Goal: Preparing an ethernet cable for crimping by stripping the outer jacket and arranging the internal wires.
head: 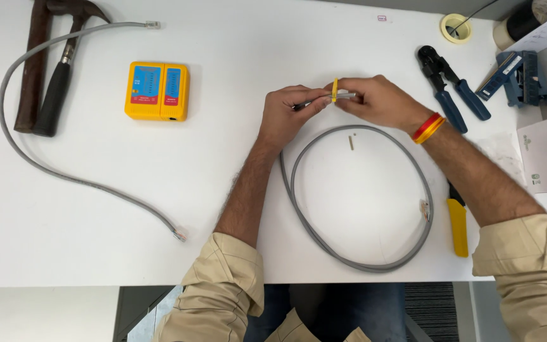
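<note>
White worktop (96, 190), matte and bright, near edge over dark floor and jeans. Left hand (286, 113) pinched on the grey cable (362, 209) end at mid-worktop; right hand (378, 101) closed on a small yellow tool (335, 89) clamped over that same end. Cable looped toward the near edge, clear plug by the right forearm. Yellow tester (157, 91) left of the hands. Hammer (58, 69) at the far-left corner, second cable (45, 152) curving round it. Crimper (451, 85), tape roll (456, 28) and blue parts (520, 79) at the far-right corner. Yellow-handled cutter (457, 225) under the right arm. White box (542, 155) at the right edge.
</note>
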